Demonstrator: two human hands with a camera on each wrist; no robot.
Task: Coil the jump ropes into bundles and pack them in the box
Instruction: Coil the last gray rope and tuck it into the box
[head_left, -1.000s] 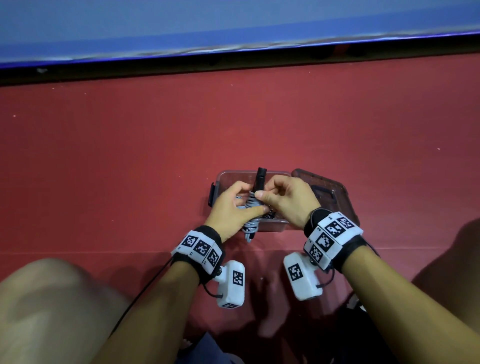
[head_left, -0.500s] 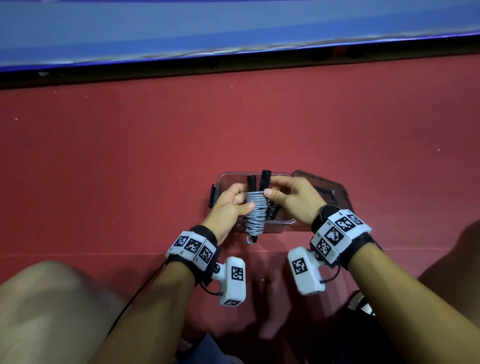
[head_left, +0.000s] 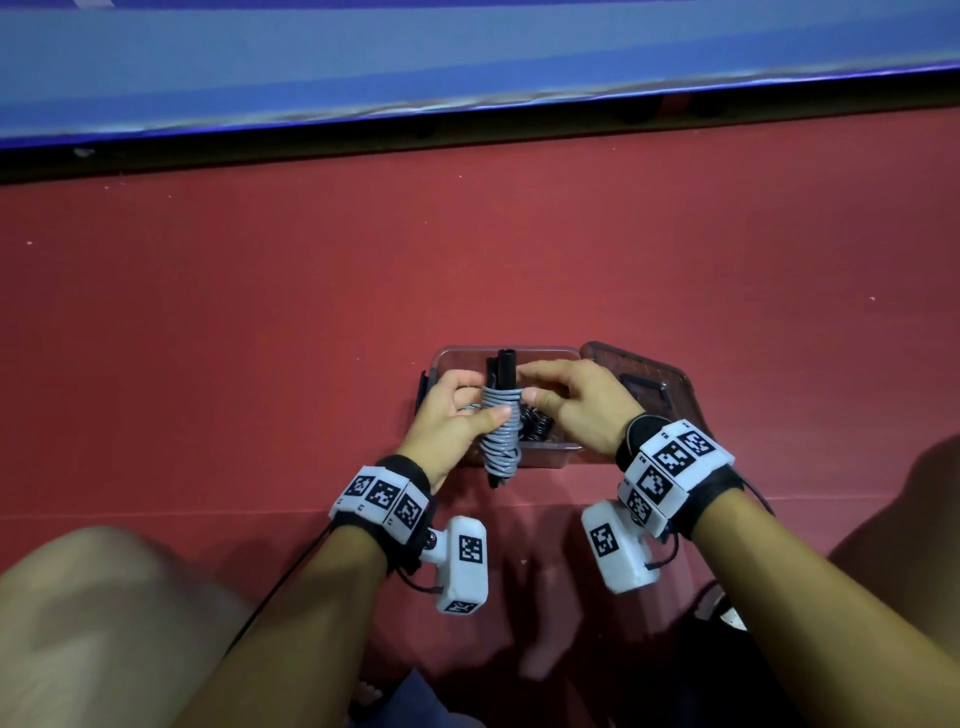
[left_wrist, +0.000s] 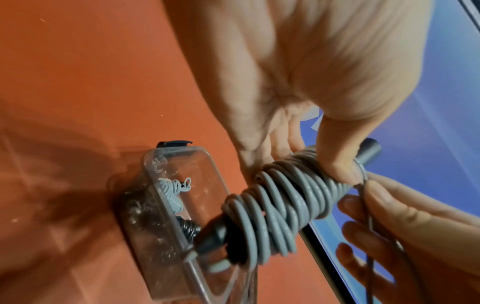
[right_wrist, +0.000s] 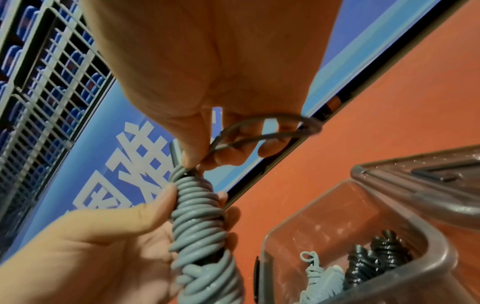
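A red floor (head_left: 260, 312) was seen beneath a clear box (head_left: 550, 451), its lid (head_left: 670, 382) lying just to the right. The box's near wall was partly hidden by both hands. Above it, a grey rope bundle (head_left: 501, 423) was held upright, black handles (head_left: 505, 370) pointing away. The left hand (head_left: 452, 421) was clamped round the coils. The right hand (head_left: 582, 402) pinched the loose rope end (right_wrist: 259, 135), shown only by the wrist views, as were two bundles (right_wrist: 345, 271) inside the box.
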